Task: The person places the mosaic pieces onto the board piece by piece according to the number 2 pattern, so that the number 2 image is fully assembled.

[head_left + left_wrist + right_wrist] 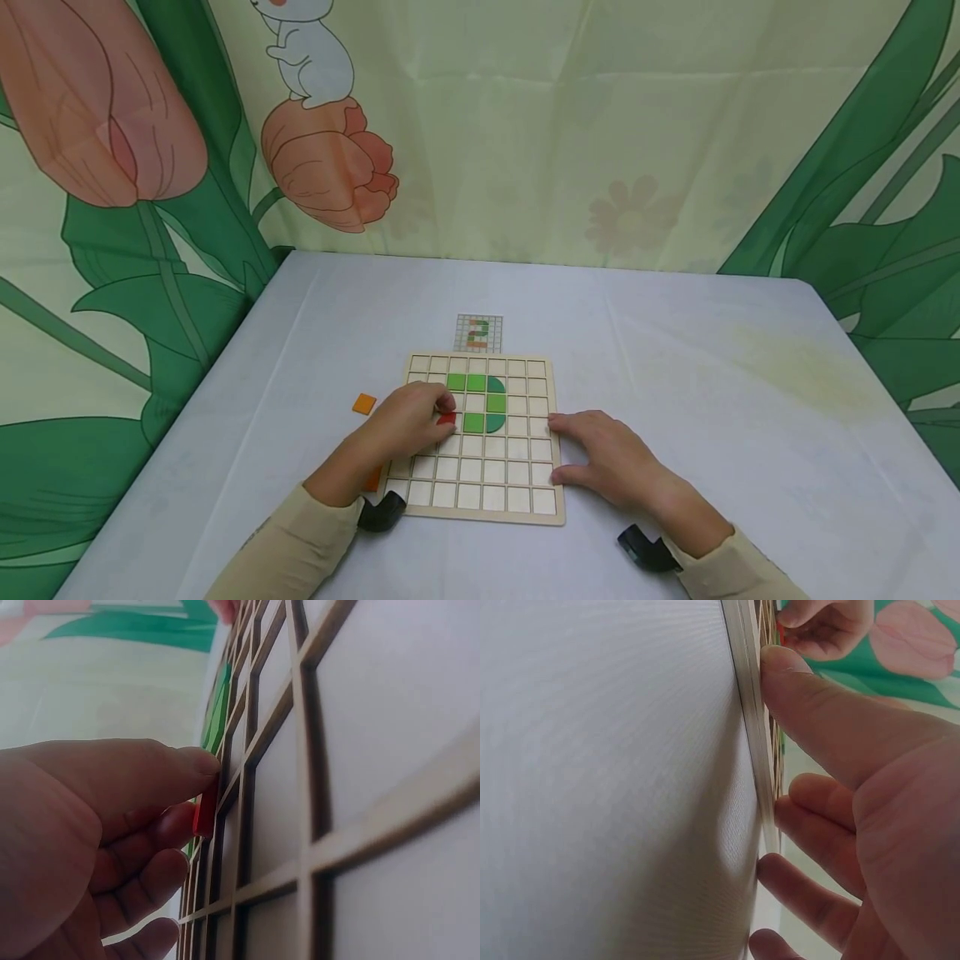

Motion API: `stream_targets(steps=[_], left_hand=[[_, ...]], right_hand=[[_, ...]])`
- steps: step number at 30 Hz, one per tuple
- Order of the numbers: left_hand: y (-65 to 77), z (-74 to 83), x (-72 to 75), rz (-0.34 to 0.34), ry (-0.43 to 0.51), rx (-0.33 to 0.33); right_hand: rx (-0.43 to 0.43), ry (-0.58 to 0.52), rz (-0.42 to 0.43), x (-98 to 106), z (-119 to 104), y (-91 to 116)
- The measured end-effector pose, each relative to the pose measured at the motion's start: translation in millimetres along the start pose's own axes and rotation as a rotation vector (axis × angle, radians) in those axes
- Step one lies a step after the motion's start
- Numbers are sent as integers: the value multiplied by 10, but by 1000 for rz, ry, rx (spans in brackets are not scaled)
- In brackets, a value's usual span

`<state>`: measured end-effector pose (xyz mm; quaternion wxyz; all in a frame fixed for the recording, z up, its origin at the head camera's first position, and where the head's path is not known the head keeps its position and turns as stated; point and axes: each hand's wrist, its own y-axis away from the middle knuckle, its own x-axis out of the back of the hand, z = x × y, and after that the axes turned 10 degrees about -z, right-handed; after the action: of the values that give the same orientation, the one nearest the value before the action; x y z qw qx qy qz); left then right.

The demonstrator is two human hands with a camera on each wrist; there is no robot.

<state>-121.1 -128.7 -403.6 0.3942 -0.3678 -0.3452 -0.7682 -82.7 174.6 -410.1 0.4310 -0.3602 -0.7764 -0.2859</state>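
A wooden grid board (517, 516) lies on the table, with green square tiles (496, 403) and darker green curved tiles (496, 384) set in its upper cells. My left hand (408, 419) pinches a red tile (447, 418) between thumb and fingers over a cell left of the lower green square. In the left wrist view the red tile (205, 808) stands tilted at the grid ribs, under the thumb. At the board's right edge my right hand (611, 458) rests with thumb and fingertips touching the frame, fingers extended; the right wrist view shows this contact too.
Behind the board lies a small pattern card (478, 333) with a coloured figure on a grid. An orange square tile (364, 404) is on the table left of the board. Another orange piece (372, 479) shows partly beneath the left forearm. A printed curtain hangs behind the table.
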Motion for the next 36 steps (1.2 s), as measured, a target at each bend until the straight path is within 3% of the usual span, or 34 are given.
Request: stream_targets(steps=[17, 36], left_hand=[[-24, 33, -21, 15, -18, -24], [8, 38, -24, -30, 65, -24]], right_hand=[[2, -9, -3, 10, -11, 0], [3, -7, 11, -6, -1, 6]])
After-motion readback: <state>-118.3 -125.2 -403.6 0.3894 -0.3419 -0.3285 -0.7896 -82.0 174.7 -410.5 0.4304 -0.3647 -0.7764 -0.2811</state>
